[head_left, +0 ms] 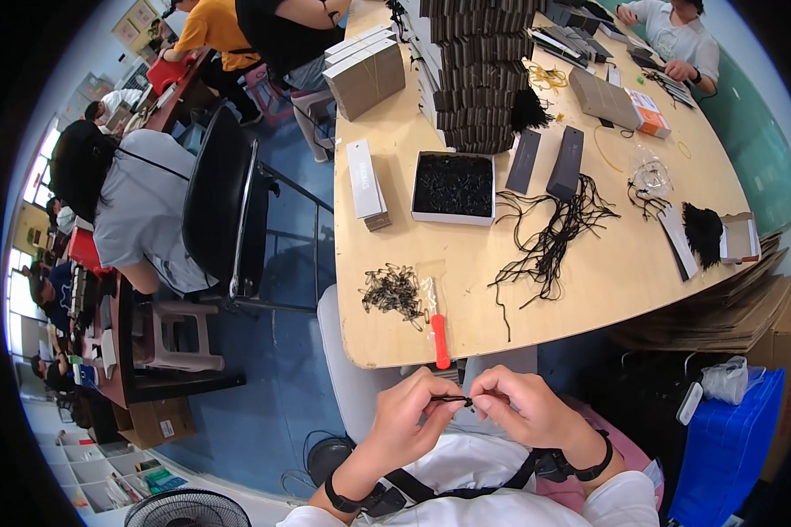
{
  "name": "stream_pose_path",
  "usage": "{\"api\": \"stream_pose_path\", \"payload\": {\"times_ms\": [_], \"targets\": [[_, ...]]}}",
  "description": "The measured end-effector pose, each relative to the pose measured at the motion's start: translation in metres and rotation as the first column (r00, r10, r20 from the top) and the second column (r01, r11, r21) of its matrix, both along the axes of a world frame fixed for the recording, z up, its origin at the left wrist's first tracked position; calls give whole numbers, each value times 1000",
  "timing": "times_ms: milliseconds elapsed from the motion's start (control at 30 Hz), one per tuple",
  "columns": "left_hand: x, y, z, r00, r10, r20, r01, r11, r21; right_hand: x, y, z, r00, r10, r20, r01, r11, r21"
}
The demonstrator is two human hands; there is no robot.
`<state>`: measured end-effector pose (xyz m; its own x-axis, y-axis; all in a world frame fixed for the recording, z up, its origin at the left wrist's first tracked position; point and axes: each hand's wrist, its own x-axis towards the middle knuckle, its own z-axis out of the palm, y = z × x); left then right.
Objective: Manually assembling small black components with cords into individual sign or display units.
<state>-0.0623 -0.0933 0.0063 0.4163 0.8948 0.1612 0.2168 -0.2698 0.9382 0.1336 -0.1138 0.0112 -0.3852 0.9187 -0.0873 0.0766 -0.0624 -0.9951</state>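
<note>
My left hand and my right hand meet just below the table's front edge. Between their fingertips runs a short black cord, pinched by both hands. A tiny dark piece sits where the fingertips meet, too small to name. Nearest to the hands on the table is a red-handled tool, its upper part over a clear plastic strip. Beside it lies a loose pile of black safety pins. Farther right, a tangle of black cords spreads over the wood.
A white box holds many small black pieces. Dark grey tag stacks, a white tag bundle and a tall stack of brown-grey bundles stand behind. A co-worker sits far right. A blue bin is right of me.
</note>
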Motion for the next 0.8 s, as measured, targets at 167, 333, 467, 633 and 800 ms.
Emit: {"api": "stream_pose_path", "payload": {"times_ms": [167, 333, 467, 633, 800], "targets": [[0, 0, -1, 991, 80, -112, -57, 980, 191, -1, 3, -2, 997, 15, 80, -21, 997, 70], [-4, 1, -1, 976, 113, -187, -52, 951, 304, -2, 6, 3, 986, 2, 165, -26, 989, 143], [-5, -1, -4, 975, 108, -195, -49, 957, 286, -7, 9, 8, 948, -68, 311, -39, 944, 327], [-5, -1, -3, 981, 113, -155, -80, 975, 205, -9, 10, 9, 921, -117, 371, -64, 895, 441], [-5, 0, 1, 977, 126, -173, -82, 966, 245, -11, 10, 10, 884, -167, 438, -84, 863, 499]]}}
